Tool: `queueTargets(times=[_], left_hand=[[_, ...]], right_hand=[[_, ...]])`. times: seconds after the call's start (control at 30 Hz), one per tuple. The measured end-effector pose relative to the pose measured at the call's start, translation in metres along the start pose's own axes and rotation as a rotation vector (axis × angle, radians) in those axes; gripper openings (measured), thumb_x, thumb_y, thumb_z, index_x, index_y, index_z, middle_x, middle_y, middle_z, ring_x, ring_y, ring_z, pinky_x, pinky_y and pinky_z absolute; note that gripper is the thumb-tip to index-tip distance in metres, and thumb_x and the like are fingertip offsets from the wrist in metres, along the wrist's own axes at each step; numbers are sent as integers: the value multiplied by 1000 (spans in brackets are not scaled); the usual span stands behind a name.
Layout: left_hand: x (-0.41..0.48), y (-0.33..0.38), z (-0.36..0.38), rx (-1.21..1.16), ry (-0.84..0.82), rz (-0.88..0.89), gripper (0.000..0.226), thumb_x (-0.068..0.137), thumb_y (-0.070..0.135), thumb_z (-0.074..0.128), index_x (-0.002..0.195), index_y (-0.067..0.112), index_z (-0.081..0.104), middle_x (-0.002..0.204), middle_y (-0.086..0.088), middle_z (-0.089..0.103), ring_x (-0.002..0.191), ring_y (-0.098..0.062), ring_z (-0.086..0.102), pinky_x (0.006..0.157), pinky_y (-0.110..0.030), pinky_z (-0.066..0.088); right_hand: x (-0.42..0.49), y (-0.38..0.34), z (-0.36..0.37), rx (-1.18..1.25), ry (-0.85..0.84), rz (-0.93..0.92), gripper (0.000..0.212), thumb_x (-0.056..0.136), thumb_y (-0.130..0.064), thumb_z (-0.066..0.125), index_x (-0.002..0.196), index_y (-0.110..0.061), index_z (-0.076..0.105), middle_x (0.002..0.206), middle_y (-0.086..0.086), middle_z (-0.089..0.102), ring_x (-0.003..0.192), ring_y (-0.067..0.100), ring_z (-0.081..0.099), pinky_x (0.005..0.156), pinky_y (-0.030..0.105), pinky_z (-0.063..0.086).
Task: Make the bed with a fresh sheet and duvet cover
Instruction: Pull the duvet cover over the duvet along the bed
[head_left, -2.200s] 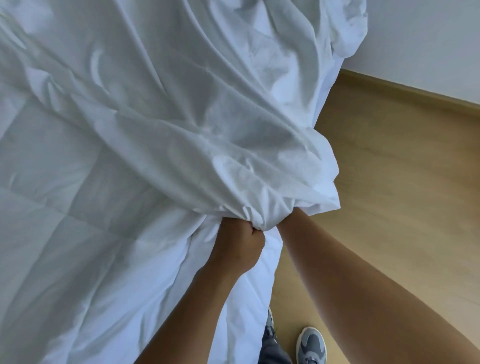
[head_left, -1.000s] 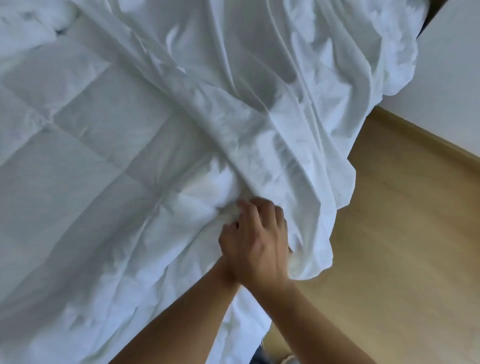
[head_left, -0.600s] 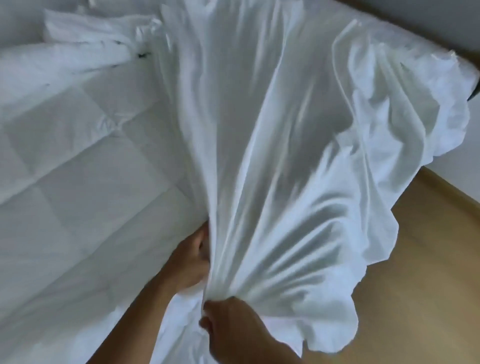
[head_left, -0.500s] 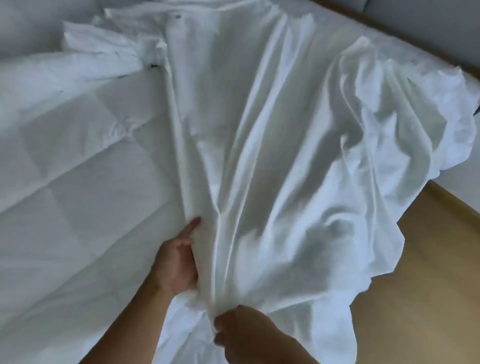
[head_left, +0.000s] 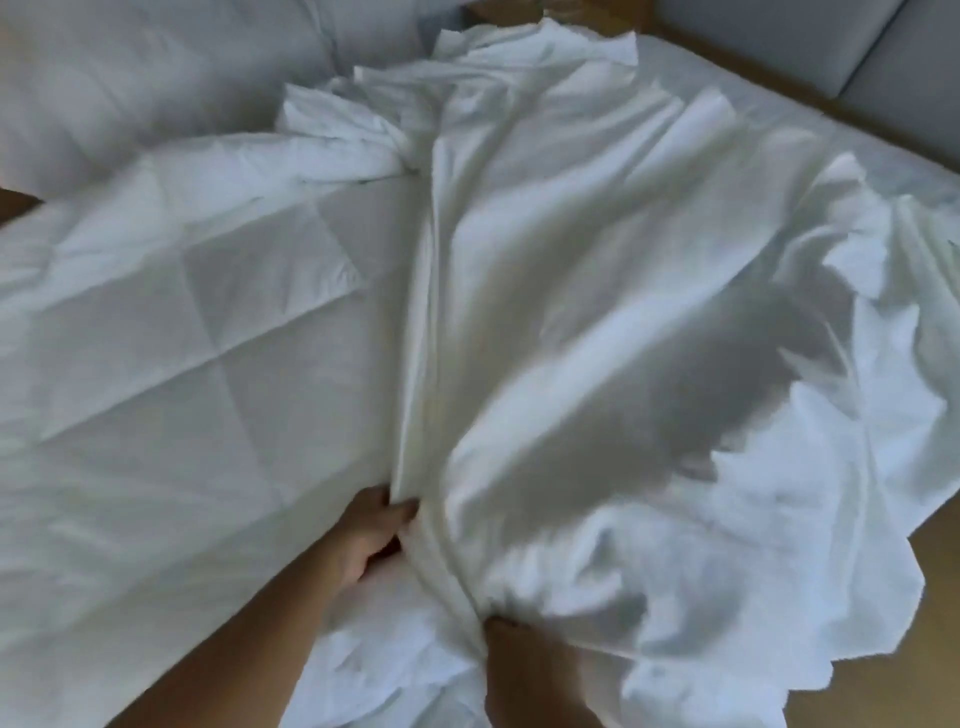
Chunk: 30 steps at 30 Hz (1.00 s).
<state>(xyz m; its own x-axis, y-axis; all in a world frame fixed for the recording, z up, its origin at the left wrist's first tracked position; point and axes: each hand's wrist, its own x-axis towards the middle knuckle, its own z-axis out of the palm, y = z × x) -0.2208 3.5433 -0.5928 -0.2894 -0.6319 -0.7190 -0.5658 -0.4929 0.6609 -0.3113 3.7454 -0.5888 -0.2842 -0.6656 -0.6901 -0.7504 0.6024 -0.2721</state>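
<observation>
Duvet cover, one thin white sheet of cloth, lies ballooned and blurred over the centre and right of the frame. Its ragged edge spills past the bed at the lower right. A long straight fold runs down its left side to the lower centre.

One left hand sits at the foot of that fold with its fingers curled into the cloth, pinching it narrowly. One right hand, at the bottom centre, is closed on the bunch where the folds converge, though only its back shows.

One quilted duvet fills the left half of the frame, bare, with the cover overlapping only its right side. A crumpled wad of white cloth lies at the upper centre. I cannot tell whether it belongs to the cover or to the duvet.

By my reading the step in hand is dressing the duvet: the cover is spread but not yet drawn on. The next move probably calls for finding the cover's opening and pulling it toward the left of the frame. Both hands would need to keep firm hold of the slippery cloth.

Further out, what looks like two pillows rest at the upper left, the split between them faint. A strip of wooden floor shows at the lower right.
</observation>
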Motion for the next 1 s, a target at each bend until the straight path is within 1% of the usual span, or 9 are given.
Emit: queueTargets(times=[0.17,0.27,0.43,0.57,0.63,0.73,0.8,0.9,1.0], left_hand=[[-51,-50,-17,757,-20,242,46,81,64,59,113,31,64,113,6,69,112,-26,64,90,-36,46],[-99,-136,-36,1190,83,460,118,55,99,41,157,47,10,165,0,21,151,-32,21,117,-61,11],[-157,-292,-64,1359,-1,224,133,52,99,51,150,50,-25,153,-4,-49,149,-34,-31,110,-76,7],[-141,-300,-59,1302,68,281,130,53,99,51,147,54,-27,154,0,-48,150,-33,-26,108,-80,6],[-133,-308,-58,1261,68,293,129,52,98,53,145,58,-27,155,2,-46,151,-32,-26,107,-81,5],[-125,-321,-61,1261,82,321,125,53,99,51,145,59,-25,155,4,-45,151,-31,-25,107,-81,4],[-121,-326,-62,1246,87,336,125,53,100,49,145,59,-23,156,4,-44,151,-30,-25,107,-81,2],[-117,-331,-62,1240,96,366,126,49,103,44,147,58,-22,158,3,-41,152,-31,-23,106,-82,3],[-113,-333,-62,1250,121,394,127,48,105,40,149,56,-20,160,0,-37,152,-32,-21,105,-82,6]], right_hand=[[-15,-16,70,-2,419,105,49,75,-35,74,118,-14,62,112,8,66,107,32,63,89,44,49],[-15,-10,85,41,679,37,42,77,-23,76,115,-11,64,107,12,63,99,36,60,82,46,49],[-50,4,152,-242,710,-513,18,81,-11,58,94,-14,69,94,9,66,82,35,63,74,41,46],[-45,55,132,13,826,82,50,101,-27,46,150,-23,47,154,10,46,139,33,43,118,42,30],[-39,80,109,180,821,341,61,99,-57,46,154,-30,38,158,2,41,144,23,38,123,39,23],[-31,109,72,-168,459,571,53,99,-33,49,147,-11,44,149,18,45,140,37,40,116,56,33],[-30,121,69,-252,318,629,45,91,-20,55,132,-1,59,128,24,60,124,39,55,102,52,48],[-51,135,79,-95,280,760,37,82,-38,61,72,-3,65,53,14,61,46,23,60,47,29,48],[-58,148,91,168,399,772,65,83,-72,52,79,-7,61,57,9,65,37,25,62,42,32,55]])
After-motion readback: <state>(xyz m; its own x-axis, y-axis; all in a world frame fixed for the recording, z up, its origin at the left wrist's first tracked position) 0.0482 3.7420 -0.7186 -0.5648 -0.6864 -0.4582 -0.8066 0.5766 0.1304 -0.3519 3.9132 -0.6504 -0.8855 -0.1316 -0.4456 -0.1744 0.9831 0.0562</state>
